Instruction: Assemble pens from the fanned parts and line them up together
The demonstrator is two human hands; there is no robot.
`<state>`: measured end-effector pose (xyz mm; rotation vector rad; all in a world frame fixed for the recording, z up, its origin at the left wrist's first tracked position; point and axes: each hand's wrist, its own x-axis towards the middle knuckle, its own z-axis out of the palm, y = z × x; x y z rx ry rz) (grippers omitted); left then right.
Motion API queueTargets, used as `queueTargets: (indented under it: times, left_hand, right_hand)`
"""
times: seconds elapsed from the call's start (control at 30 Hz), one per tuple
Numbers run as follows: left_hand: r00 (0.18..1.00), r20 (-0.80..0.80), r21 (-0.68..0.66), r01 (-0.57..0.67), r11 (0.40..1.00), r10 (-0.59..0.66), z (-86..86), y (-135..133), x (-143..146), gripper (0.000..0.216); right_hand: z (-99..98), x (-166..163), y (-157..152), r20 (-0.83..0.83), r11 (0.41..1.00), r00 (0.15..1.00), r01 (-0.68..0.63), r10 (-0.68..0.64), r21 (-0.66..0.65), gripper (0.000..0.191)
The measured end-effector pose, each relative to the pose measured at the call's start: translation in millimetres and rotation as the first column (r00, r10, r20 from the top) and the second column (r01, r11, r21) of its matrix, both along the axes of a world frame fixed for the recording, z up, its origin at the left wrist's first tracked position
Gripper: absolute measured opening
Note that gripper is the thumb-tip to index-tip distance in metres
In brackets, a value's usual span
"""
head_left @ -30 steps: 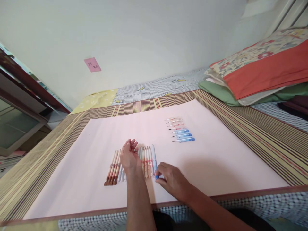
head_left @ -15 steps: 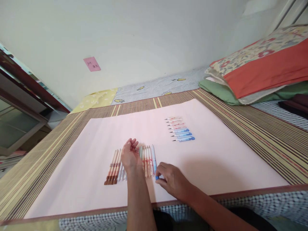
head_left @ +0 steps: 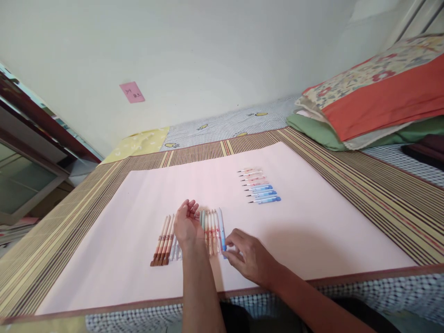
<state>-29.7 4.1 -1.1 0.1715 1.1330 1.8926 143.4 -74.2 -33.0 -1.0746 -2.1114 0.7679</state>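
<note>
A row of pens lies side by side on a pale pink sheet. My right hand has thumb and index finger closed at the lower end of a blue pen, the rightmost of that row. My left hand is held over the row's middle, palm turned up, fingers loosely curled and apart, with nothing in it. To its left are pens with brown ends and a few pale clear-looking pens. Between the hands lie a green pen and red-patterned pens. My left wrist hides part of the row.
Farther right on the sheet, several pens with dark tips lie sideways, some of them blue-ended. Beneath the sheet is a striped mat. Folded bedding is piled at the right, and a pink note hangs on the wall.
My right hand's fingertips have shifted slightly at the blue pen's lower end, and the pen sits a touch closer to its neighbours. My left hand has hardly moved.
</note>
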Motion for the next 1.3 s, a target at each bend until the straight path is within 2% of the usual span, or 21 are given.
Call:
queueTargets:
  times: [0.13, 0.23, 0.3, 0.37, 0.4, 0.47, 0.53, 0.6, 0.7, 0.8, 1.03, 1.3]
  left_hand:
    - [1.0, -0.002, 0.007, -0.005, 1.0, 0.006, -0.6, -0.3, -1.3, 0.013]
    - [1.0, -0.021, 0.002, -0.001, 1.0, 0.001, 0.4, -0.8, -4.3, 0.015]
    - [0.993, -0.118, -0.005, 0.017, 1.0, -0.018, 1.8, -1.7, -7.1, 0.017]
    - [0.939, -0.332, -0.04, 0.08, 0.996, -0.089, 2.9, -3.0, -9.6, 0.021]
    - [0.873, -0.467, -0.073, 0.124, 0.99, -0.144, 3.0, -3.7, -10.3, 0.022]
    - [0.668, -0.699, -0.172, 0.19, 0.967, -0.256, 1.7, -4.9, -10.2, 0.022]
    - [0.465, -0.818, -0.27, 0.211, 0.94, -0.339, -1.6, -5.4, -8.0, 0.026]
    - [0.323, -0.858, -0.343, 0.219, 0.913, -0.4, -6.0, -5.3, -4.7, 0.033]
    - [0.156, -0.873, -0.426, 0.218, 0.878, -0.463, -11.6, -4.9, -0.2, 0.039]
    - [0.046, -0.864, -0.483, 0.212, 0.85, -0.502, -14.7, -5.3, 2.2, 0.043]
    - [-0.05, -0.83, -0.549, 0.247, 0.798, -0.555, -15.6, -5.8, 6.7, 0.049]
    - [-0.058, -0.819, -0.569, 0.211, 0.795, -0.57, -13.8, -4.4, 10.4, 0.049]
  right_hand:
    - [0.6, 2.0, 5.4, 0.053, 0.991, 0.998, -0.046, 0.039, 0.127, 0.029]
    - [0.7, -0.7, 9.7, 0.126, 0.985, 0.991, -0.055, 0.034, 0.166, 0.038]
    - [0.5, -2.6, 13.5, 0.159, 0.984, 0.987, -0.04, 0.012, 0.173, 0.038]
    - [0.0, -2.7, 18.6, 0.161, 0.985, 0.986, 0.004, -0.031, 0.17, 0.036]
    - [-0.5, -1.7, 21.5, 0.156, 0.986, 0.986, 0.032, -0.058, 0.161, 0.034]
    - [-2.0, 2.0, 27.4, 0.144, 0.986, 0.983, 0.095, -0.114, 0.136, 0.031]
    - [-4.0, 7.1, 32.4, 0.139, 0.983, 0.978, 0.141, -0.157, 0.117, 0.029]
    - [-6.3, 11.5, 35.5, 0.134, 0.979, 0.974, 0.167, -0.182, 0.115, 0.026]
    - [-9.9, 14.3, 37.1, 0.136, 0.976, 0.972, 0.177, -0.194, 0.124, 0.024]
    - [-13.3, 13.5, 37.0, 0.147, 0.975, 0.969, 0.18, -0.199, 0.132, 0.023]
    - [-15.0, 12.0, 37.0, 0.195, 0.974, 0.96, 0.178, -0.202, 0.138, 0.021]
    - [-17.3, 13.2, 38.1, 0.195, 0.976, 0.961, 0.174, -0.197, 0.131, 0.021]
